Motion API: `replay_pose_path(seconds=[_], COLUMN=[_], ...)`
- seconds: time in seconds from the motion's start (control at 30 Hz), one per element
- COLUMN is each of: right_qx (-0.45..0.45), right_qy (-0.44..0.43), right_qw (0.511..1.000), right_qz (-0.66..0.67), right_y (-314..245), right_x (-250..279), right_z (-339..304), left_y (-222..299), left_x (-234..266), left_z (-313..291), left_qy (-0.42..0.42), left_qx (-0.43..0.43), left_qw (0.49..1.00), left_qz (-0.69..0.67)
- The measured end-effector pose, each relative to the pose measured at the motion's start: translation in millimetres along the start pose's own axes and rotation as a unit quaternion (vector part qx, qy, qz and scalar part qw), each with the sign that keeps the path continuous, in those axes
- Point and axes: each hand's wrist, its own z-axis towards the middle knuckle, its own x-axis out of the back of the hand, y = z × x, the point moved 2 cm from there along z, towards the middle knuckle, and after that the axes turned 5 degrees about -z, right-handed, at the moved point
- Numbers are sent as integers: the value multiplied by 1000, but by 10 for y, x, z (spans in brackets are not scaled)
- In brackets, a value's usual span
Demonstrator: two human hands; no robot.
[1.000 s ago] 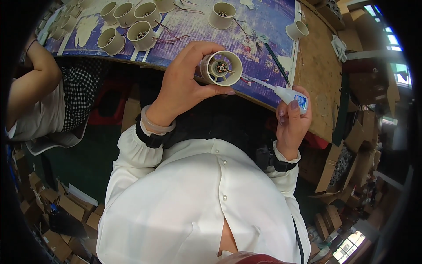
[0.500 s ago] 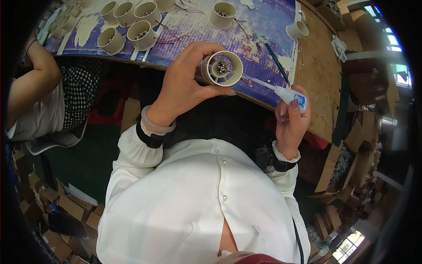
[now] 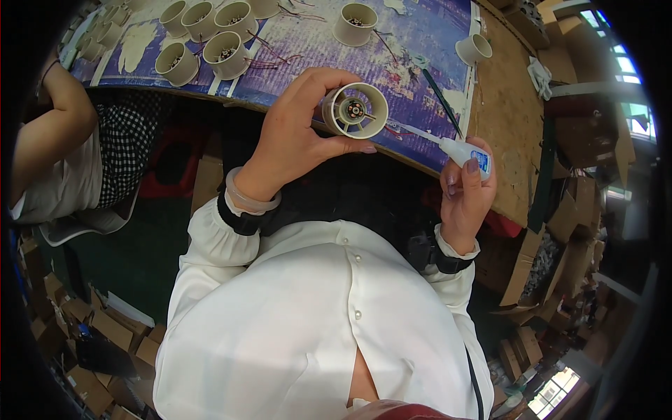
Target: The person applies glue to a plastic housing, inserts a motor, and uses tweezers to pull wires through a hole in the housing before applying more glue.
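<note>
My left hand (image 3: 297,126) wraps round a cream plastic cylindrical housing (image 3: 380,110) and tilts its open end up toward me. Inside it, spokes run to a round hub with a small motor core (image 3: 355,110) of copper-coloured windings. Between the thumb and fingers of my right hand (image 3: 467,197) is a small white glue bottle (image 3: 463,152) with a blue label. Its long thin nozzle points left at the housing, its tip just off the right rim. Thin wires show behind the housing, partly hidden.
Several similar cream housings (image 3: 227,56) with wires stand on the purple-covered table (image 3: 308,70). One more housing (image 3: 355,25) is at the back, another (image 3: 474,49) at right. A dark thin tool (image 3: 441,99) lies near the right edge. A person's arm (image 3: 68,105) is at left.
The glue bottle and my right hand have shifted slightly to the right. My left hand still grips the housing in nearly the same spot.
</note>
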Motion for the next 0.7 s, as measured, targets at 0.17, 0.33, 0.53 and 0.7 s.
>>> replay_pose_path(seconds=[0.17,0.33,0.53,0.7], right_qx=[-14,0,-34,-69], right_qy=[1,-3,-4,-2], right_qw=[1000,1000,998,982], right_qz=[5,-10,54,178], right_y=[6,4,110,230], right_x=[1,2,27,153], right_z=[-1,7,50,59], left_y=[14,2,-37,-44], left_x=[-1,-4,29,149], left_z=[1,-11,-4,13], left_qy=[-3,-2,0,34], left_qx=[6,9,16,18], left_qw=[1000,1000,1000,999], left_qz=[-5,-17,-18,-17])
